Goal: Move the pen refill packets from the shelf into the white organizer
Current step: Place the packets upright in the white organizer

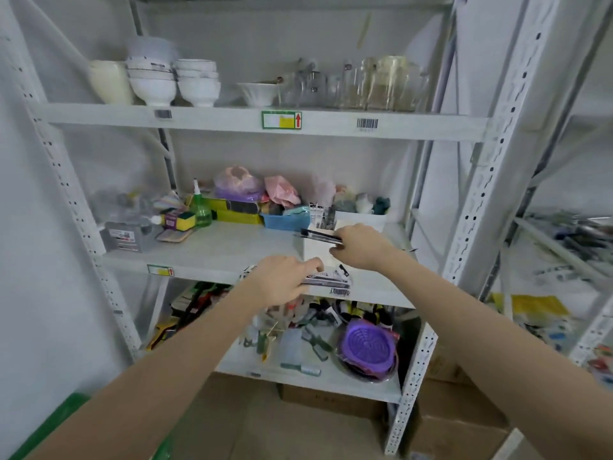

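Observation:
The white organizer [315, 252] stands on the middle shelf [219, 250], right of centre, with several upright packets in its back compartment [320, 214]. My right hand [360, 245] grips a flat pen refill packet [320, 235] and holds it level over the organizer's front part. My left hand [282, 282] rests at the shelf's front edge, fingers closed on a small pile of refill packets [331, 280] lying there.
A blue basket [285, 220], a green spray bottle [200, 209], sponges and bags crowd the back of the middle shelf. Bowls and glass jars fill the shelf above. A purple strainer [366, 345] and clutter lie on the shelf below. Cardboard boxes sit on the floor.

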